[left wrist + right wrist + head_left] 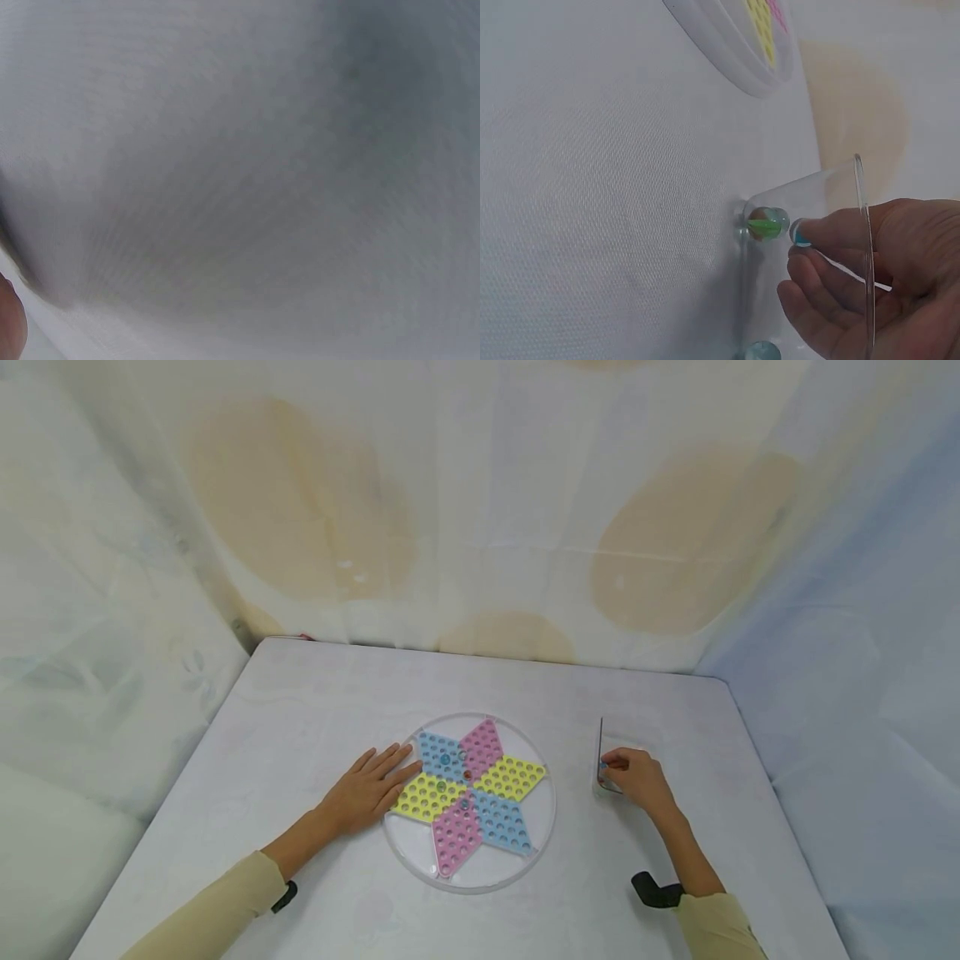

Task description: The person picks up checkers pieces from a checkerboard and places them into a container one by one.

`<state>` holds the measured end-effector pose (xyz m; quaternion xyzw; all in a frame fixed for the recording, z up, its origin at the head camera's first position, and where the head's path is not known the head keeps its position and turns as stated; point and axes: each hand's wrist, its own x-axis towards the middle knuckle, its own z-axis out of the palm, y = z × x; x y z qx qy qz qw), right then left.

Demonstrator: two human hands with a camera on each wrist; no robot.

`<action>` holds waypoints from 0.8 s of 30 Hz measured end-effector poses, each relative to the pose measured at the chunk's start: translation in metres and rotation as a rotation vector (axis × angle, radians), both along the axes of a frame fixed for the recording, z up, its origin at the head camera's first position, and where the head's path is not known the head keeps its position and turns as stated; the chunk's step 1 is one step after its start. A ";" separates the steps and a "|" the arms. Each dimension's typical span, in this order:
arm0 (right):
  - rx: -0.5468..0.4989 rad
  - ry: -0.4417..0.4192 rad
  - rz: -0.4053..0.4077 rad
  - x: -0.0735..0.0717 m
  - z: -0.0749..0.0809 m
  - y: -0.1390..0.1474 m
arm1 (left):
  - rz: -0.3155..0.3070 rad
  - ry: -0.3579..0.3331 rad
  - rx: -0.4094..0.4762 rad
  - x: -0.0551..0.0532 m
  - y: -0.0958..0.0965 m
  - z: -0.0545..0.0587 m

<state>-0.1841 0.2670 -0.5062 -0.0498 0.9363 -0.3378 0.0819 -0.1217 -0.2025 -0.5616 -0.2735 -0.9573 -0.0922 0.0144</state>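
My left hand (367,793) lies palm down with straight, slightly spread fingers on the left rim of a round Chinese checkers board (504,821). The board has a star of pink, yellow and blue dimpled points. Several marbles (446,760) sit near its middle and upper left. On the right, my right hand (637,777) reaches into a clear plastic box (810,187). Thumb and finger pinch a clear marble with blue inside (801,232). Other marbles (765,225) lie in the box below the fingers. Only a blurred pale surface and a bit of skin show in the left wrist view.
A white cloth covers the table (330,685). Pale curtains (495,527) with tan spots stand behind the far edge and along both sides. Black straps (656,891) sit on the wrists.
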 end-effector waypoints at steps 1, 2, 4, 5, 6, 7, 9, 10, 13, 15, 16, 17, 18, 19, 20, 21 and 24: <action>0.002 0.000 -0.001 0.000 0.000 0.000 | -0.001 -0.001 0.005 0.000 0.000 0.001; 0.004 -0.001 -0.001 0.000 0.000 0.000 | -0.003 0.004 0.006 0.001 0.000 0.001; 0.008 -0.003 -0.001 0.000 -0.001 -0.001 | -0.005 0.009 0.002 0.001 0.001 0.002; 0.007 -0.005 -0.002 0.000 -0.001 -0.001 | -0.004 0.006 0.000 0.001 0.001 0.002; 0.006 -0.008 -0.002 0.000 -0.001 -0.001 | -0.003 0.005 -0.002 0.001 0.001 0.002; 0.006 -0.009 -0.002 0.000 -0.001 -0.001 | -0.001 0.001 -0.004 0.001 0.001 0.003; 0.004 -0.009 -0.001 0.000 -0.001 -0.001 | -0.001 -0.004 -0.006 0.001 0.001 0.003; 0.003 -0.008 -0.001 0.000 -0.001 -0.001 | -0.001 -0.007 -0.004 0.001 0.001 0.004; 0.000 -0.006 0.003 0.000 -0.001 -0.001 | -0.001 -0.014 -0.002 0.002 0.001 0.005; 0.002 -0.010 0.003 0.000 -0.002 0.000 | -0.001 -0.013 -0.003 0.002 0.001 0.005; 0.004 -0.013 0.002 0.000 -0.002 0.000 | -0.001 -0.012 -0.004 0.002 0.001 0.005; 0.005 -0.017 0.001 0.000 -0.002 0.000 | -0.002 -0.007 -0.006 0.002 0.001 0.005; 0.006 -0.021 0.001 -0.001 -0.002 0.000 | -0.002 -0.004 -0.006 0.002 0.001 0.005; 0.008 -0.024 0.000 -0.001 -0.001 -0.001 | -0.002 -0.001 -0.008 0.002 0.001 0.005; 0.010 -0.027 -0.001 -0.001 -0.001 -0.001 | -0.003 0.002 -0.008 0.002 0.001 0.005; 0.012 -0.029 -0.001 -0.001 -0.001 -0.001 | -0.004 0.005 -0.007 0.002 0.001 0.005; 0.015 -0.031 -0.001 0.000 0.000 -0.002 | -0.005 0.005 -0.001 0.002 0.001 0.005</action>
